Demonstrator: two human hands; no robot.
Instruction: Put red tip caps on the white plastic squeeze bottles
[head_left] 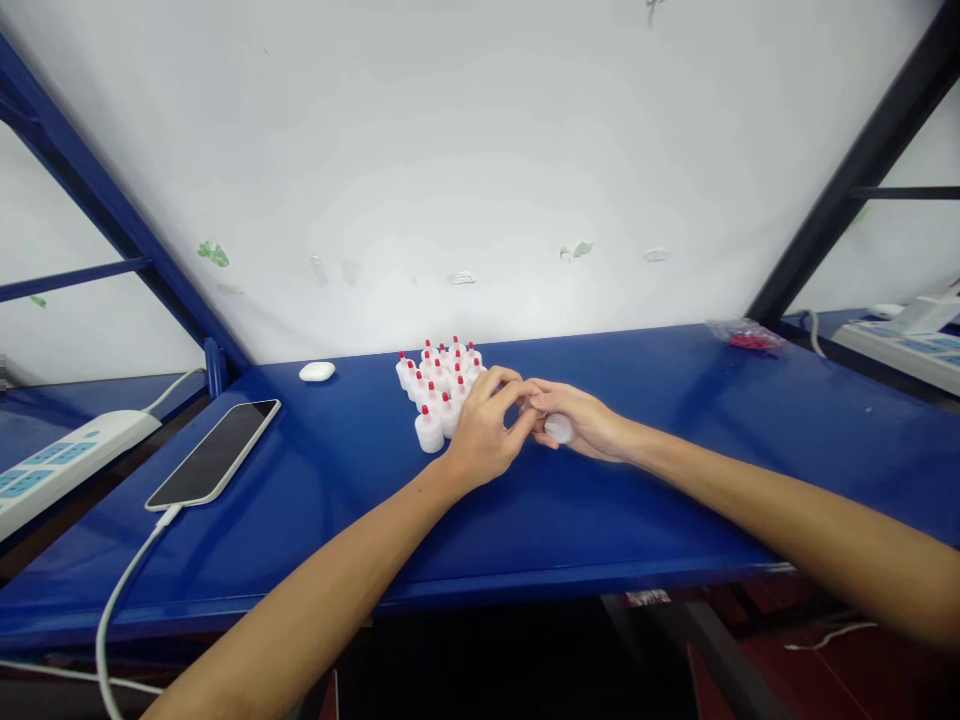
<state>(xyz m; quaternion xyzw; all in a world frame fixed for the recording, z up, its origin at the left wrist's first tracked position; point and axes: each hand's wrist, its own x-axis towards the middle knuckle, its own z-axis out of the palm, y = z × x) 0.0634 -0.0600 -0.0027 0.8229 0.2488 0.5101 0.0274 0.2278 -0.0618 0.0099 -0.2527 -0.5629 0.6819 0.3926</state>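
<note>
My right hand [581, 418] is wrapped round a small white bottle [558, 429], whose round base faces toward me. My left hand [487, 425] meets it at the bottle's other end, thumb and fingers pinched together there; what lies between those fingertips is hidden. Just left of and behind my left hand stands a tight group of several white bottles [430, 430] with red tips, upright on the blue table [360, 500]. My left hand covers part of the group's right side.
A phone [216, 455] with a white cable lies at the left, near a white earbud case [317, 372]. Power strips [67, 465] sit beyond both table ends. A clear bag with red pieces [750, 340] lies at the back right, and a white wall rises behind.
</note>
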